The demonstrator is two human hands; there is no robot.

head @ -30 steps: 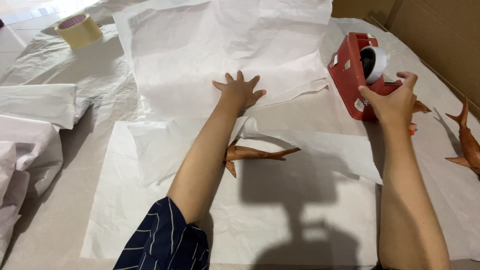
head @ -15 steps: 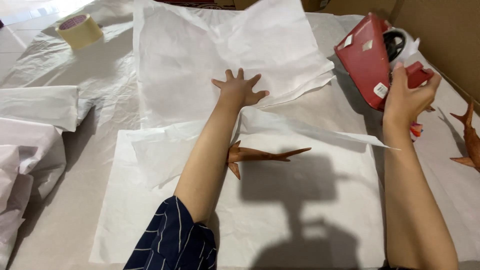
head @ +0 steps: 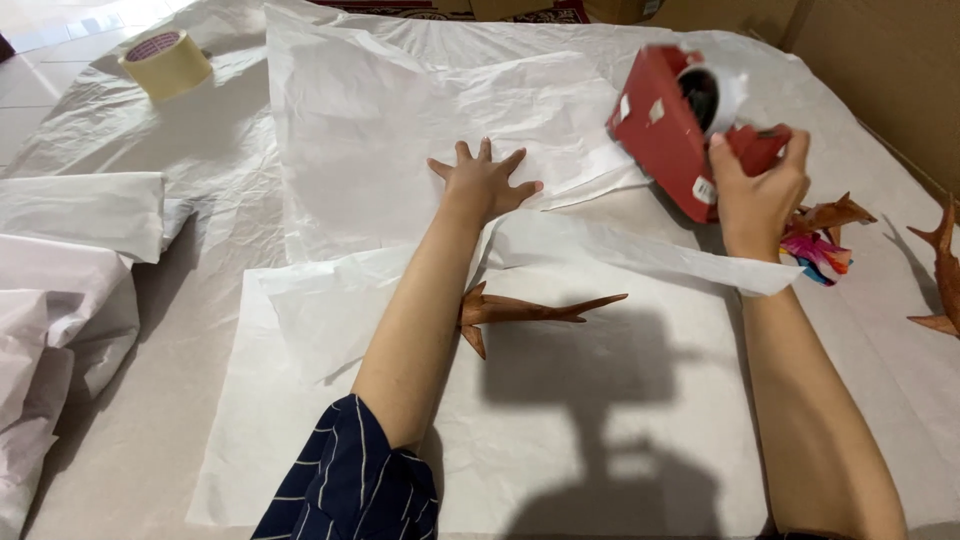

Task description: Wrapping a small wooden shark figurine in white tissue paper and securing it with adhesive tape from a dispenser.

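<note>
My left hand [head: 484, 183] lies flat with fingers spread on a crumpled sheet of white paper [head: 400, 140], pressing it down. My right hand [head: 757, 185] grips the handle of a red tape dispenser [head: 665, 125] with a white roll, lifted above the paper's right edge. A brown pointed wooden piece [head: 530, 309] sticks out from under my left forearm, lying on a second white sheet [head: 560, 430] nearer to me. A folded flap of paper [head: 640, 255] runs between the two arms.
A roll of beige tape [head: 166, 62] sits at the far left. Folded white paper bundles [head: 70, 260] lie along the left edge. Brown carved pieces [head: 935, 270] and a colourful one [head: 818, 250] rest at the right, by a cardboard wall [head: 880, 60].
My right hand has lifted the red tape dispenser off the table and carried it left toward the paper. My left hand has stayed pressed on the sheet.
</note>
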